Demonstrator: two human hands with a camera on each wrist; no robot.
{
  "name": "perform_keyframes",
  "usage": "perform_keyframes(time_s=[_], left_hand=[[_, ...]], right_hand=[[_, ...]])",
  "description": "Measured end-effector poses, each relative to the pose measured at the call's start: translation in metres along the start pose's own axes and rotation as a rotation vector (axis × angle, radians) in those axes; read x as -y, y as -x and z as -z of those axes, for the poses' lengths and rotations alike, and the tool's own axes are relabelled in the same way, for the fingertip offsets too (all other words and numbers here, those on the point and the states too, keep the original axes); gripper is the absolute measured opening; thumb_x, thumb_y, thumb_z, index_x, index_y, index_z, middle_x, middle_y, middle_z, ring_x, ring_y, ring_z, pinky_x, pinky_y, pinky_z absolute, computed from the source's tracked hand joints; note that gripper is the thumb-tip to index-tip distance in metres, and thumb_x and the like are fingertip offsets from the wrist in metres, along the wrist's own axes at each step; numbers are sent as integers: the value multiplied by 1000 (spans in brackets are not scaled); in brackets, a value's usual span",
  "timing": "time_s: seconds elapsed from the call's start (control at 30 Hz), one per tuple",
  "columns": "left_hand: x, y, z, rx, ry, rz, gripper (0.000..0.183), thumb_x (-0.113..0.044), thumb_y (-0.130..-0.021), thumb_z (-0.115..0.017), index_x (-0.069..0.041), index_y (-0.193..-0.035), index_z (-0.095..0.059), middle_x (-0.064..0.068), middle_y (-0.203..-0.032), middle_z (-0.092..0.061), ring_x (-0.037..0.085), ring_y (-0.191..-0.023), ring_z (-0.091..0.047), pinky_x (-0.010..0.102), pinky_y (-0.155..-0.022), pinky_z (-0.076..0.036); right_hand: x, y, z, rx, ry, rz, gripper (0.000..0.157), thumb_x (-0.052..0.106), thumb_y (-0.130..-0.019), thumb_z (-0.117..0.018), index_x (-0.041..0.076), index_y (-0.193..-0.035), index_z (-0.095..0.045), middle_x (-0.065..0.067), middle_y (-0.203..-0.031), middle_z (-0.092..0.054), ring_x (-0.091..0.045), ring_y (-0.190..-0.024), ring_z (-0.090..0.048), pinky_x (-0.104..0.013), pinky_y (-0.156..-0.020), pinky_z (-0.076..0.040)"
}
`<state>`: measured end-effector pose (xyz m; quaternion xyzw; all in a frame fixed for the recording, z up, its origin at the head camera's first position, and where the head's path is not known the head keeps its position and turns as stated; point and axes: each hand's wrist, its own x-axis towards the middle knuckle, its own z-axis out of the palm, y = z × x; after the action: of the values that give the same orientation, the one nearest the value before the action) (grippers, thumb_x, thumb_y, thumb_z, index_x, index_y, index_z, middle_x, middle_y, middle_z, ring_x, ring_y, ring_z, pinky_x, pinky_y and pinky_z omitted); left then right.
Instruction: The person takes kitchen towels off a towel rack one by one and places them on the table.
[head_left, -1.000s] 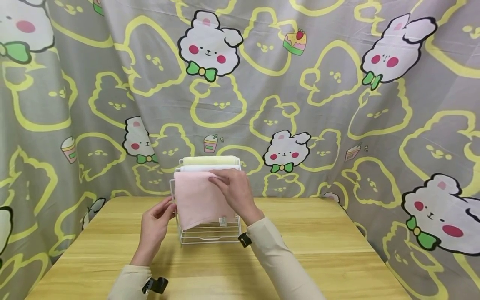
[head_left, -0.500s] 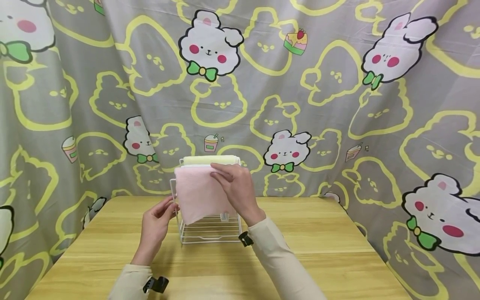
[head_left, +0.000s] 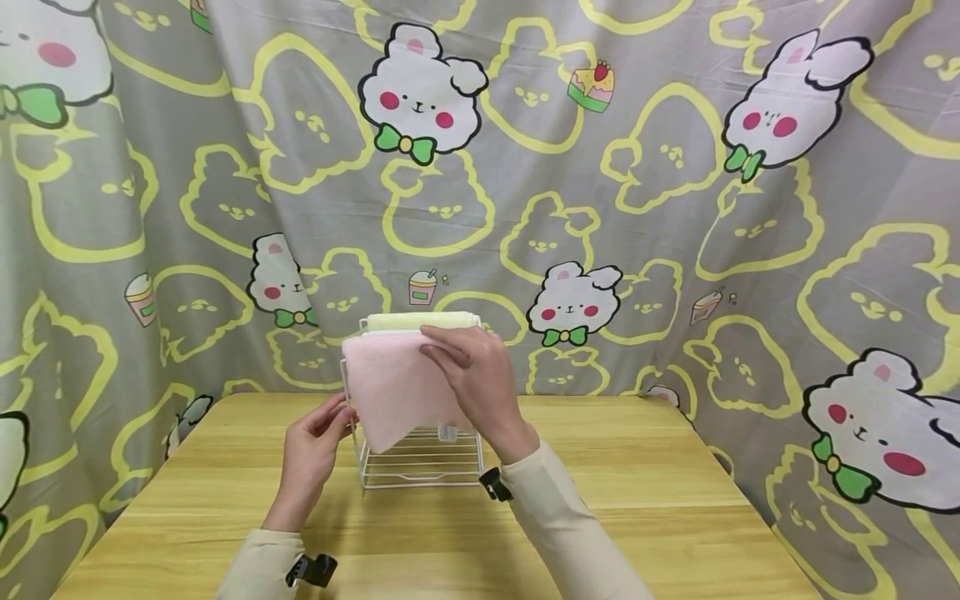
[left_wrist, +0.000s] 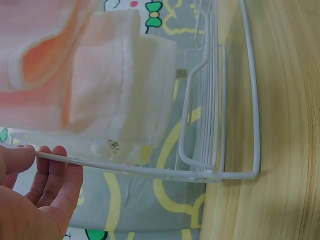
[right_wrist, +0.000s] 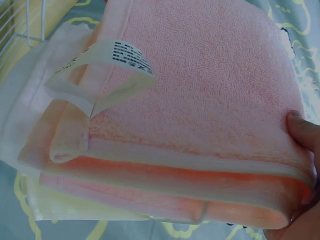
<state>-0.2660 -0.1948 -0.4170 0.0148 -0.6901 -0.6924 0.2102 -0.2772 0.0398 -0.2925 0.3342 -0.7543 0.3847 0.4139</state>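
A pink towel [head_left: 390, 387] hangs folded over the front of a white wire rack [head_left: 397, 485]. My right hand [head_left: 483, 379] pinches its top edge near the right end, thumb on the near face in the right wrist view. A white care label [right_wrist: 107, 65] sticks out from the towel's hem. My left hand [head_left: 315, 437] holds the rack's left side wire [left_wrist: 125, 169] between thumb and fingers. Behind the pink towel are a white towel [right_wrist: 30, 100] and a pale yellow towel [head_left: 420, 320], both mostly hidden in the head view.
The rack stands on a wooden table [head_left: 637, 500], its lower wire shelf [head_left: 420, 456] showing below the towel. A grey patterned curtain [head_left: 660, 242] hangs behind and along both sides of the table. Dark camera mounts [head_left: 311, 570] sit on both wrists.
My right hand has lifted the pink towel's top edge slightly. The towel's left side has come up and then swung a little left, its lower corner now hanging slanted. My left hand stays in place.
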Motion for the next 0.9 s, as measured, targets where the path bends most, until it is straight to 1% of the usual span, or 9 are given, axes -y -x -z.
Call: perform_keyframes(time_s=[0.13,0.33,0.43,0.53,0.73,0.8,0.9], left_hand=[[1,1,0,-2,-7,-1,37,-5,-101,-63,9,-135,-61,-24,-90,-70,0,-85,-70,18,-81,-62],[1,0,-1,-6,-6,-2,35,-5,-102,-62,9,-134,-62,-22,-91,-71,0,-84,-70,21,-82,-63],[2,0,-1,-5,4,-10,35,-4,-101,-63,11,-133,-61,-20,-92,-71,0,-84,-70,21,-81,-63],[3,0,0,-4,4,-10,35,-4,-101,-62,10,-133,-61,-21,-92,-71,0,-85,-69,19,-80,-63],[3,-1,0,-2,-23,14,35,-6,-103,-61,6,-136,-62,-26,-92,-70,-1,-87,-69,18,-82,-62],[3,-1,0,-4,-28,19,36,-7,-103,-61,5,-136,-62,-26,-93,-69,-2,-87,-69,18,-82,-62],[2,0,0,-7,-35,18,37,-7,-102,-62,5,-137,-61,-22,-97,-70,-3,-88,-68,17,-81,-62]], right_hand=[[5,0,4,-16,-18,20,25,17,-86,-83,14,-111,-81,-1,-106,-79,-17,-90,-74,-36,-80,-59],[13,-1,12,-36,-16,55,25,18,-87,-83,15,-111,-81,1,-105,-79,-15,-91,-73,-34,-75,-56],[17,1,17,-45,-5,70,25,18,-87,-83,16,-111,-81,1,-104,-79,-14,-90,-73,-33,-72,-54],[21,3,21,-58,7,91,25,18,-86,-84,15,-111,-82,2,-102,-80,-14,-90,-73,-34,-71,-54],[29,5,30,-82,-8,125,24,17,-86,-84,14,-109,-82,1,-100,-80,-13,-89,-73,-33,-71,-54],[32,5,32,-92,-18,132,24,16,-85,-84,13,-109,-82,1,-99,-80,-13,-89,-72,-32,-70,-53],[36,6,37,-104,-33,140,25,15,-84,-85,13,-109,-82,1,-99,-80,-14,-89,-72,-33,-73,-53]])
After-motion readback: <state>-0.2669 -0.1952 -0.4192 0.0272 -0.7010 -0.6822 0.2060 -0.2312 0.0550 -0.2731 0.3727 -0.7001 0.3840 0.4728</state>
